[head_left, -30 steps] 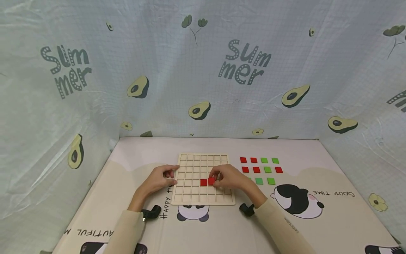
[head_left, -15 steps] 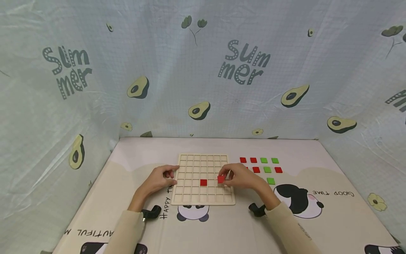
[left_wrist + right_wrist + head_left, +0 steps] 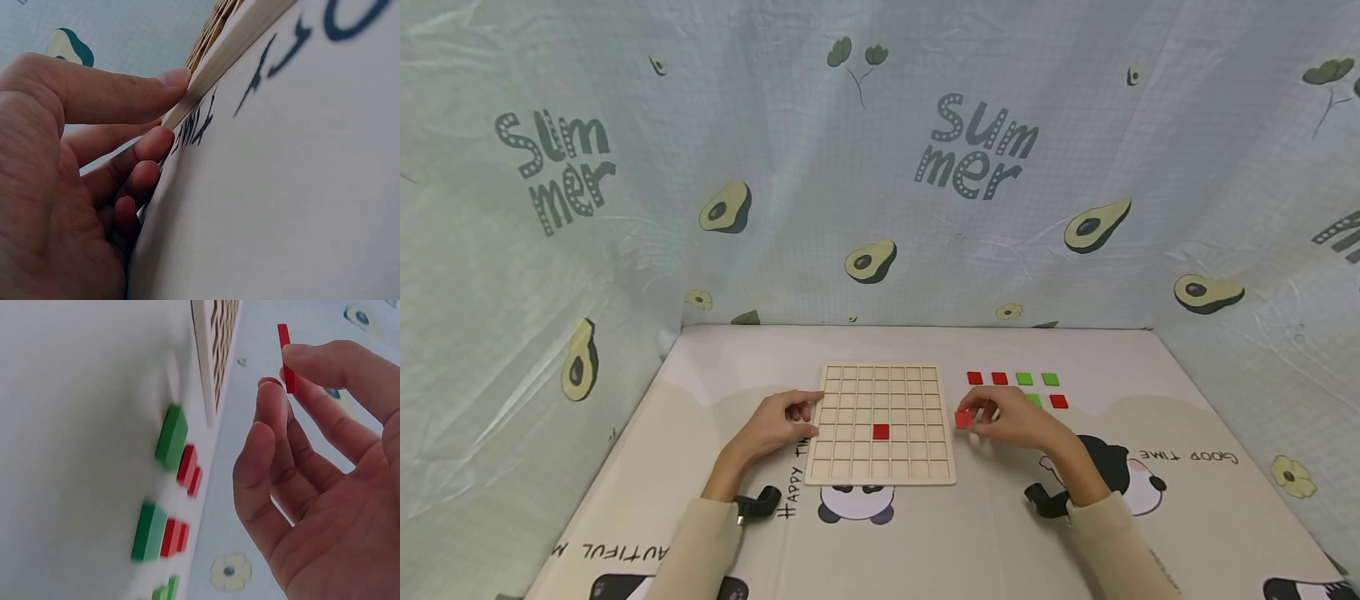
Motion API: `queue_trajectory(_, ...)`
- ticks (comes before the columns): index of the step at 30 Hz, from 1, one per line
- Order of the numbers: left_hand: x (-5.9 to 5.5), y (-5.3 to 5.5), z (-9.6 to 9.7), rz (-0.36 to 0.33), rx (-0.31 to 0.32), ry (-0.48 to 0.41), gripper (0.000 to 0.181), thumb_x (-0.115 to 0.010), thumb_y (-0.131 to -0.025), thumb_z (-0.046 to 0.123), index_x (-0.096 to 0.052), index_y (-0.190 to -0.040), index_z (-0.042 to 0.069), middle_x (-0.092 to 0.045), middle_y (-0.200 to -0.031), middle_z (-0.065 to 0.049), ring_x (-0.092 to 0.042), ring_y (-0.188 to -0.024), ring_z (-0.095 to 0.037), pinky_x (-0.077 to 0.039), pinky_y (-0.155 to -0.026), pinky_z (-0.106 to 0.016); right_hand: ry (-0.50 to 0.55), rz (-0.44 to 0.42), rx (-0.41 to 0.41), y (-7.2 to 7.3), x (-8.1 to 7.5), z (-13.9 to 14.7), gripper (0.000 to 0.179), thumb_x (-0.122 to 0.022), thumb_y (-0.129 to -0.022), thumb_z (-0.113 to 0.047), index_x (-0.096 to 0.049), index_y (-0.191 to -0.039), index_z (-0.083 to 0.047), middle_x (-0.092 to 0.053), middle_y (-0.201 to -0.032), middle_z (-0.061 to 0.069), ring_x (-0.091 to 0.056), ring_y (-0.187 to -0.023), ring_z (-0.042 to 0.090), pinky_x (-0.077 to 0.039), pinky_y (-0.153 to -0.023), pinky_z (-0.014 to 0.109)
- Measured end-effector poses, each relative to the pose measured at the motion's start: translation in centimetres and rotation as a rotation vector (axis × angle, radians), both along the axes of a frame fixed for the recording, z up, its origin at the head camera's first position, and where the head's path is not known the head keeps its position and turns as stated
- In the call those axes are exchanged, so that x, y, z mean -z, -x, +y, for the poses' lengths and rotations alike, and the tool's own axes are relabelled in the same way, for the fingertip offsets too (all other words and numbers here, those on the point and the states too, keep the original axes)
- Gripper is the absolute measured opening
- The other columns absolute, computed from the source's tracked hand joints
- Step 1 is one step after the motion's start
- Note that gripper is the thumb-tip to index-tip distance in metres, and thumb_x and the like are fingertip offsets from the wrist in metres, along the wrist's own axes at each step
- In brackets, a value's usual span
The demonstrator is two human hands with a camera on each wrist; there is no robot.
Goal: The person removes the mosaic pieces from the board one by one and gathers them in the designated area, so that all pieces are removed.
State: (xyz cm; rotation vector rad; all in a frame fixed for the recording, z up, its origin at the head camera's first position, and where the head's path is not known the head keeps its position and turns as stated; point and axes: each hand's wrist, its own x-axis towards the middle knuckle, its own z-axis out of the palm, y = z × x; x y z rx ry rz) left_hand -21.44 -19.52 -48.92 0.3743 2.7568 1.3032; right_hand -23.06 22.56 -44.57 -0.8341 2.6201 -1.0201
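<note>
A pale wooden grid board (image 3: 850,472) lies on the table, with one red square tile (image 3: 881,432) in a cell. My left hand (image 3: 777,418) is at the board's left edge, its thumb and index fingertips touching the rim some distance apart. In the left wrist view the thumb (image 3: 125,97) presses the rim while the other fingers bend below. Just beyond the board's right edge, my right hand (image 3: 1011,417) pinches another red tile (image 3: 963,420) between thumb and fingers. The right wrist view shows this tile (image 3: 287,359) edge-on, raised off the table.
Loose red tiles (image 3: 999,378) and green tiles (image 3: 1050,379) lie in rows right of the board, partly hidden behind my right hand. Black wrist cameras (image 3: 1047,502) are strapped to both forearms. A patterned curtain (image 3: 880,167) rises behind the table.
My right hand has lifted the red tile off the board beside the other red tile and carried it right, past the board's edge. My left hand has stayed put.
</note>
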Motion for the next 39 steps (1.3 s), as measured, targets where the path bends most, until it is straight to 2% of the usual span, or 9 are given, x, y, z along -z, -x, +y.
queue_trajectory(8, 0.0, 0.0, 0.0, 0.006, 0.008, -0.006, 0.061, -0.082, -0.079, 0.01, -0.065, -0.137, 0.001, -0.06, -0.087, -0.003, -0.05, -0.081, -0.017, -0.039, -0.073, -0.027, -0.015, 0.0, 0.063, 0.2, 0.0, 2.5, 0.024, -0.075, -0.088, -0.007, -0.073, -0.11, -0.014, -0.069, -0.1, -0.002, -0.061, -0.082, 0.01, -0.051, -0.069, 0.026)
queue_trajectory(21, 0.1, -0.1, 0.1, 0.0, 0.007, -0.011, 0.061, -0.081, -0.08, 0.01, -0.065, -0.138, 0.001, -0.059, -0.087, -0.003, -0.05, -0.081, -0.017, -0.039, -0.074, -0.027, 0.014, -0.034, 0.082, 0.2, 0.1, 6.4, 0.027, -0.068, -0.09, -0.001, -0.071, -0.116, -0.007, -0.07, -0.106, 0.005, -0.059, -0.085, 0.01, -0.052, -0.067, 0.025)
queue_trajectory(33, 0.0, -0.1, 0.0, 0.004, 0.014, -0.016, 0.061, -0.081, -0.08, 0.009, -0.064, -0.138, 0.001, -0.059, -0.087, -0.003, -0.05, -0.08, -0.016, -0.039, -0.074, -0.026, 0.01, -0.05, 0.163, 0.1, 0.5, 10.3, 0.027, -0.065, -0.088, 0.003, -0.071, -0.113, -0.005, -0.067, -0.102, 0.006, -0.057, -0.083, 0.012, -0.051, -0.069, 0.024)
queue_trajectory(39, 0.0, -0.1, -0.1, 0.006, 0.021, -0.023, 0.061, -0.081, -0.08, 0.009, -0.065, -0.138, 0.001, -0.06, -0.087, -0.004, -0.05, -0.08, -0.016, -0.04, -0.073, -0.026, 0.005, -0.066, 0.211, -0.1, 0.7, 12.1, 0.025, -0.067, -0.089, -0.001, -0.07, -0.114, -0.005, -0.069, -0.107, 0.009, -0.059, -0.085, 0.014, -0.053, -0.071, 0.024)
